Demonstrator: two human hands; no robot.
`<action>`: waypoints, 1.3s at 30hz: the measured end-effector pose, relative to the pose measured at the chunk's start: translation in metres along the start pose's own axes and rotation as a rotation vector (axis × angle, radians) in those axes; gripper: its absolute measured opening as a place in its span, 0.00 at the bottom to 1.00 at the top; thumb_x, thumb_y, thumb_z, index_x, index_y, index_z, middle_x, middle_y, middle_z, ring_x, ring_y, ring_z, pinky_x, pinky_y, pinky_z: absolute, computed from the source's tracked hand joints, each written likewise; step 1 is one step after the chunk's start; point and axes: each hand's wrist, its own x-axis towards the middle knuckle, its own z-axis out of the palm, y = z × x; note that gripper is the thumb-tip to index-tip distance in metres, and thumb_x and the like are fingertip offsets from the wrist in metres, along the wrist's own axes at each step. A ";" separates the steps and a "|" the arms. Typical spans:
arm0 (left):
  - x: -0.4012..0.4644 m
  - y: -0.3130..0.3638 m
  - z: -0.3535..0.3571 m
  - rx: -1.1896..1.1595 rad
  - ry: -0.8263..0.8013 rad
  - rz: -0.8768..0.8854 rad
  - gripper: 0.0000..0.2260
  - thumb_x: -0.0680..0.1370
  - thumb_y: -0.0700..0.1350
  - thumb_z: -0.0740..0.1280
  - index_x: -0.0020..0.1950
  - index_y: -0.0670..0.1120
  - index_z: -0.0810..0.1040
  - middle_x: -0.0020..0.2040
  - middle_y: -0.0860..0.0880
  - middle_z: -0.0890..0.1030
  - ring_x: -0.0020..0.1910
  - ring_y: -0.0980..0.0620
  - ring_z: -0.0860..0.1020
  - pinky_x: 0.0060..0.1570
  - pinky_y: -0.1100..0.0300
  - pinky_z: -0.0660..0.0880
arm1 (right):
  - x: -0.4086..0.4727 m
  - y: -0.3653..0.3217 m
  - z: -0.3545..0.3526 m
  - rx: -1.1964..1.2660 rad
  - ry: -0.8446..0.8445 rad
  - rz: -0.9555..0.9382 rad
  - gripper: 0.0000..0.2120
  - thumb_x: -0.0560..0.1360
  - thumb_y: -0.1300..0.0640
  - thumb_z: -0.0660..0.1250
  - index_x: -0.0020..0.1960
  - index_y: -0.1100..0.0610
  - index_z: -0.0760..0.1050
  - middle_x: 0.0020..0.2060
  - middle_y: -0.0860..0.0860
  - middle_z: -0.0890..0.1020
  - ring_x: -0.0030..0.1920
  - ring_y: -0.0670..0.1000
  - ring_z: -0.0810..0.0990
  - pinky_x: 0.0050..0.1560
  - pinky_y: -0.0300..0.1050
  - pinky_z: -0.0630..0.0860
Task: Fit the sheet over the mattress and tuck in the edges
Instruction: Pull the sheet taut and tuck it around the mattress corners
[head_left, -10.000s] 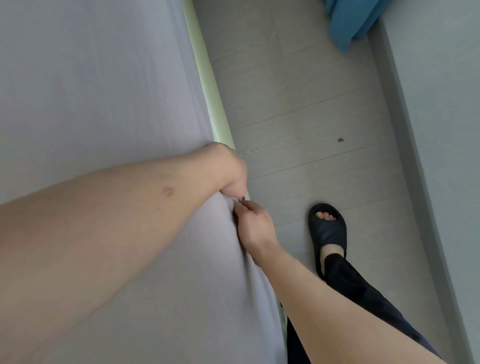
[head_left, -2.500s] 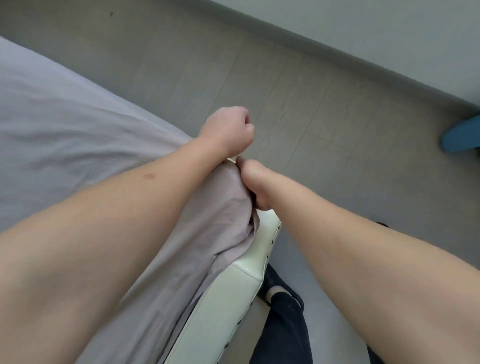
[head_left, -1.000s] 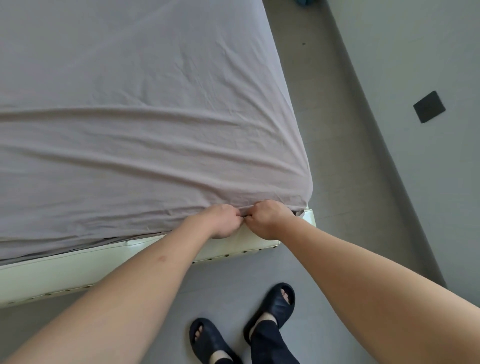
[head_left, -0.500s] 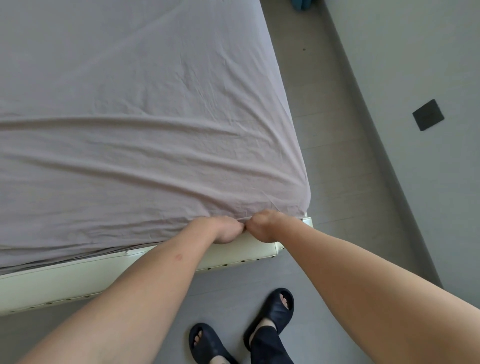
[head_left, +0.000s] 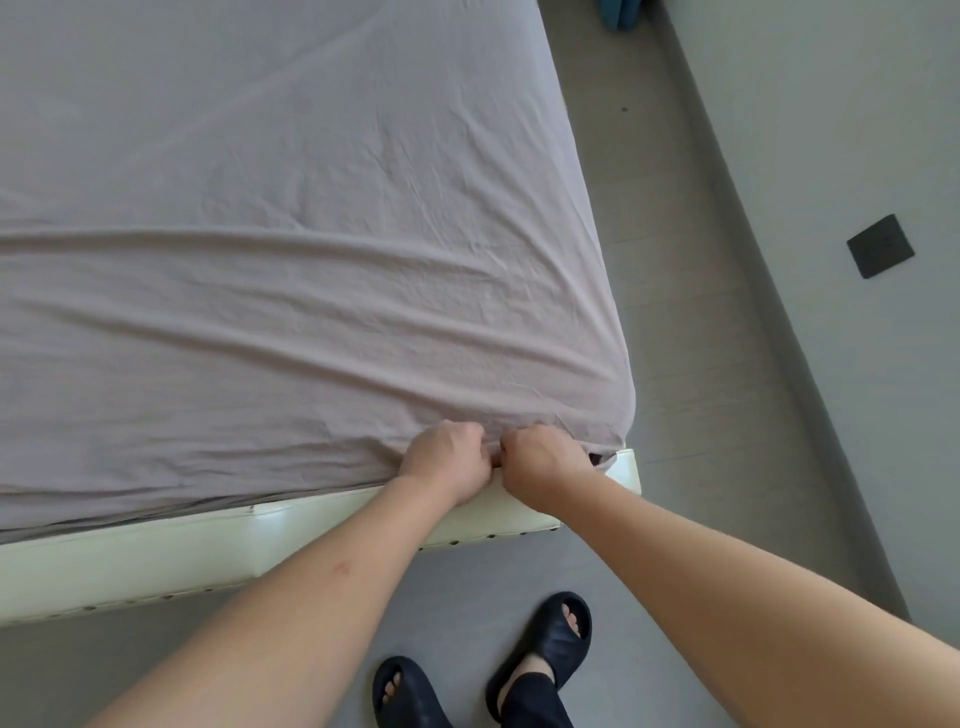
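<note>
A grey-mauve sheet (head_left: 291, 249) covers the mattress, with long creases running toward its near right corner (head_left: 615, 410). My left hand (head_left: 449, 457) and my right hand (head_left: 537, 460) sit side by side at the sheet's near edge, just left of that corner. Both have curled fingers and grip the sheet's hem where it meets the cream padded bed frame (head_left: 171, 551). The fingertips are hidden under the fabric. A small dark gap shows between sheet and frame beside my right hand.
Grey floor (head_left: 675, 291) runs along the bed's right side to a pale wall (head_left: 831, 130) with a dark square plate (head_left: 880, 245). My feet in black slippers (head_left: 543, 644) stand close to the frame. Something blue (head_left: 618, 13) lies at the far end of the floor.
Over the last second my hands stayed at the near right corner gripping the hem, and have risen slightly onto the mattress edge. Earlier I worked along the bed's side and corner.
</note>
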 end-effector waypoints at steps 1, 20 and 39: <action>-0.002 -0.007 0.000 -0.023 0.068 0.013 0.12 0.79 0.48 0.61 0.55 0.49 0.82 0.54 0.43 0.83 0.55 0.40 0.80 0.50 0.53 0.75 | 0.000 0.005 0.002 0.010 0.086 -0.018 0.10 0.78 0.55 0.59 0.53 0.54 0.77 0.52 0.55 0.83 0.56 0.59 0.78 0.48 0.49 0.68; -0.022 -0.036 -0.031 0.219 0.187 0.346 0.15 0.76 0.51 0.68 0.61 0.50 0.77 0.56 0.47 0.79 0.58 0.43 0.77 0.55 0.50 0.72 | -0.018 0.017 -0.024 0.341 0.422 -0.163 0.10 0.80 0.52 0.62 0.49 0.54 0.80 0.48 0.53 0.81 0.50 0.59 0.78 0.48 0.53 0.76; -0.040 -0.018 -0.028 0.210 0.577 0.495 0.11 0.69 0.43 0.69 0.50 0.45 0.77 0.46 0.45 0.76 0.44 0.41 0.75 0.43 0.48 0.72 | -0.039 -0.002 -0.047 0.770 0.302 -0.048 0.16 0.74 0.43 0.71 0.39 0.55 0.76 0.29 0.46 0.73 0.30 0.47 0.70 0.31 0.43 0.67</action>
